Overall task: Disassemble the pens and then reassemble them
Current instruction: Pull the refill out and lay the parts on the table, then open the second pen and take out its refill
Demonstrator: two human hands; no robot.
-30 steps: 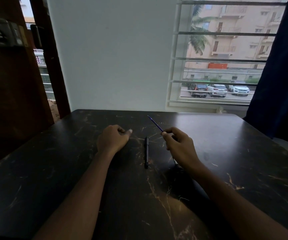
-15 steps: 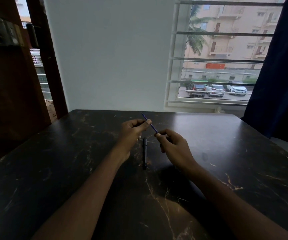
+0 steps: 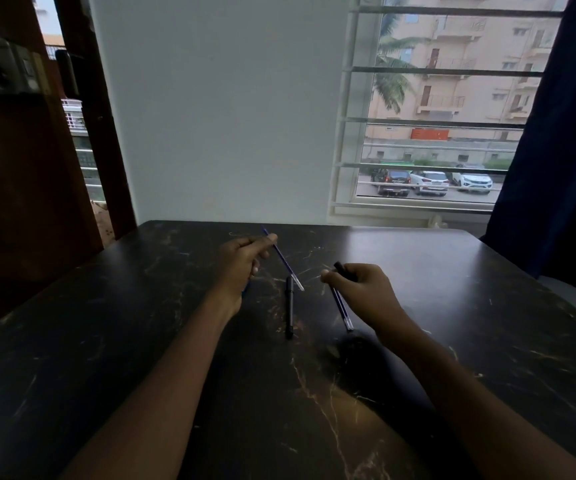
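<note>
From the head camera, a dark marble-patterned table (image 3: pixel 141 341) with pale gold veins fills the lower half of the view, with both bare forearms reaching over it.

The left hand (image 3: pixel 245 263) is raised above the table. Its grip is closed, with thumb and fingers pinching a thin blue ink refill (image 3: pixel 283 262) near its far end. The refill slants down towards the right, and its clear lower end shows just beside the far end of a slim black pen body (image 3: pixel 290 308). Whether the two touch cannot be told. The black pen body lies flat on the table between the two hands, pointing away from the person.

The right hand (image 3: pixel 362 289) has its fingers curled in a closed grip on a short black pen piece (image 3: pixel 340 268), which sticks out past the knuckles. A clear blue-tinted pen barrel (image 3: pixel 342 309) comes out from under this hand towards the person. Whether the hand holds it or it simply lies on the table cannot be told.

Beyond the table stand a white wall, a barred white window (image 3: pixel 345 133) with parked cars outside, a dark blue curtain (image 3: pixel 563 150) on the right and a brown wooden door (image 3: pixel 20 168) on the left.
</note>
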